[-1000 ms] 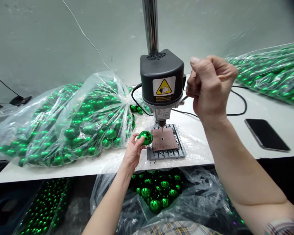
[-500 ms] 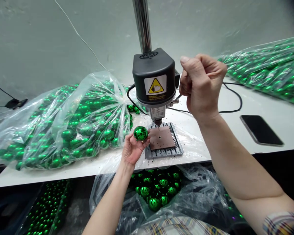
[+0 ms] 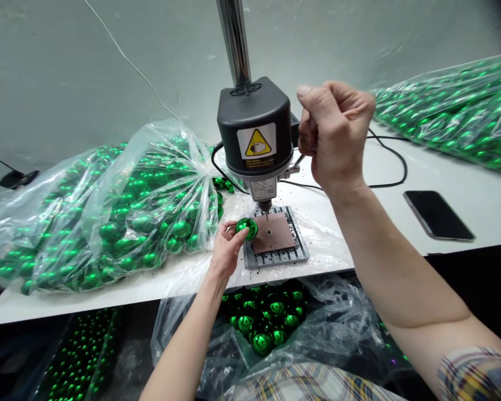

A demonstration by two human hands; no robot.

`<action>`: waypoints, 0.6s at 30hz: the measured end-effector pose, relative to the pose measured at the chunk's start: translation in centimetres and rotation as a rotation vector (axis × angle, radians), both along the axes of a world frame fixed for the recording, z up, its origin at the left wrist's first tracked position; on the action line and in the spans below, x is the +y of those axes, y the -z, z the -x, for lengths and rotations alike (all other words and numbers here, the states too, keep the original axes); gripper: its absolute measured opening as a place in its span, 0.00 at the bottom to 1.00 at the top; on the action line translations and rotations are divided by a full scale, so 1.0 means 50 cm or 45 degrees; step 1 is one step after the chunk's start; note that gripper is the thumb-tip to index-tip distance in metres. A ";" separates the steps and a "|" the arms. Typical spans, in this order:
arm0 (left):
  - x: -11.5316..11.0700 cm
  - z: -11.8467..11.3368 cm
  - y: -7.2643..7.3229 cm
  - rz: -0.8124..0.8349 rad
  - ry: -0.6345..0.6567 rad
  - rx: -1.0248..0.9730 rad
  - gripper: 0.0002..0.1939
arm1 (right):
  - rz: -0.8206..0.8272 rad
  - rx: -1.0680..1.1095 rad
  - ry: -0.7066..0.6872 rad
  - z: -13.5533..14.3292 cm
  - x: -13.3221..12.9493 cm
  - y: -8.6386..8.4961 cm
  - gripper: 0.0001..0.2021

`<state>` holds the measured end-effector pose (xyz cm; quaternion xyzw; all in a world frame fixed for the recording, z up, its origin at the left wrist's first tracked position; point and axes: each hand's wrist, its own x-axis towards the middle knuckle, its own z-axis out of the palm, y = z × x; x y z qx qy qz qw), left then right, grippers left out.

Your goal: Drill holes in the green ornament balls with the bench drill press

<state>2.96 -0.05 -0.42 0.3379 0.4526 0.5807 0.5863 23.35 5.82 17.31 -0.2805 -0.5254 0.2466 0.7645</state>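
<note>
A shiny green ball is held between the thumb and fingers of my left hand, over the left edge of the pinkish-brown plate. That plate has a small dark hole and lies on the slotted metal base, with dark specks around it. Above it stands the black drill press head, its thin bit pointing down. My right hand is closed in a fist round the drill press lever, to the right of the drill head; most of the lever is hidden by the fist.
Clear bags of green balls lie on the white table at the left and back right. A black phone rests at the right. An open bag of green balls sits below the table's front edge.
My left hand has turned the green ball and brought it right, over the plate's left edge, with the thumb now on top. My right hand stays closed on the lever. The view has shifted slightly.
</note>
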 end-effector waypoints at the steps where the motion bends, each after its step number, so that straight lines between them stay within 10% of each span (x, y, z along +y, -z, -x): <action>1: 0.003 -0.007 0.003 -0.030 -0.008 0.027 0.31 | 0.003 0.005 -0.008 0.000 0.001 -0.001 0.30; 18: 0.042 -0.064 0.048 -0.239 0.099 0.576 0.28 | -0.051 0.052 -0.079 0.001 -0.013 -0.009 0.26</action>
